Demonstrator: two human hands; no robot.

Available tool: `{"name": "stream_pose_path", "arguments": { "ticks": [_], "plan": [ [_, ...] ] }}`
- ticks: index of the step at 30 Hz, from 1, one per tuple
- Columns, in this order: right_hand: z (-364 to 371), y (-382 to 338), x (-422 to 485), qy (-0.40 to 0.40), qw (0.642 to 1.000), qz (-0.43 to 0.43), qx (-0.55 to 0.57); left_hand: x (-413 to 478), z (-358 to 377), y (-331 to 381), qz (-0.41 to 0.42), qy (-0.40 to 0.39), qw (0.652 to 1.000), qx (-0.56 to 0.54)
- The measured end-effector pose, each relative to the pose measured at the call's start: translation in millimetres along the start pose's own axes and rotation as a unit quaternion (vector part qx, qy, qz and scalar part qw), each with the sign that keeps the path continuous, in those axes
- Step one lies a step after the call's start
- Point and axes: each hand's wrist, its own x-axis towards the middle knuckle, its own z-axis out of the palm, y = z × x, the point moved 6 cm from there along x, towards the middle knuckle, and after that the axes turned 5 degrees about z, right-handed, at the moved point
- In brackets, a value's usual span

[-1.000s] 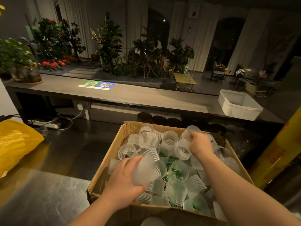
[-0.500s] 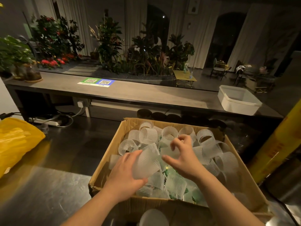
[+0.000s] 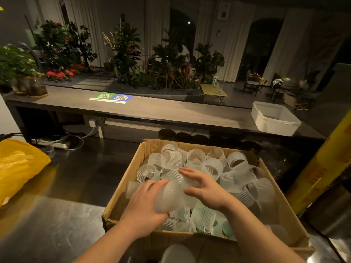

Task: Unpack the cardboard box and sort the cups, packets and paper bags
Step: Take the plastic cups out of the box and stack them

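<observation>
At the far left edge, a yellow plastic bag (image 3: 18, 168) lies on the steel worktop (image 3: 57, 224). Behind it, a white power strip (image 3: 51, 143) with cables rests on the dark surface under the long counter (image 3: 152, 112), and on this counter a green and blue QR code sheet (image 3: 111, 97) lies flat. Near the middle, an open cardboard box (image 3: 123, 188) stands on the worktop, and it is full of ribbed translucent cups (image 3: 237, 179) lying in all directions. Some green printed packets (image 3: 218, 224) show between the cups at the near side of the box. The left hand (image 3: 144, 204) is inside the box and grips a stack of ribbed cups (image 3: 171, 196) that lies on its side; the fingers curl over the top and the thumb presses from below. Just beside it, the right hand (image 3: 205, 188) touches the far end of the same stack with the fingers spread and bent around it, so both hands hold it together. Further right, a white plastic tub (image 3: 275, 119) sits on the counter, well apart from the box. At the right edge, a yellow roll (image 3: 322, 168) leans diagonally beside the box.
</observation>
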Motion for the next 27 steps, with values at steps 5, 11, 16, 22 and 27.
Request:
{"name": "stream_pose_path", "arguments": {
  "ticks": [5, 11, 16, 22, 27],
  "plan": [
    [8, -7, 2, -0.043, 0.995, 0.013, -0.089, 0, 3, 1, 0.017, -0.007, 1.000, 0.007],
    [14, -2, 9, 0.045, 0.989, 0.008, 0.139, 2, 4, -2, 0.010, -0.004, 1.000, -0.002],
    [30, -1, 11, 0.033, 0.983, 0.018, 0.177, 3, 7, 0, 0.024, -0.024, 0.999, 0.010],
    [40, -11, 16, 0.022, 0.987, 0.023, 0.156, 2, 7, -2, 0.001, -0.027, 1.000, -0.003],
    [-62, 14, 29, 0.355, 0.907, 0.148, -0.171, 0, 6, -3, -0.006, -0.013, 1.000, -0.010]
  ]
}}
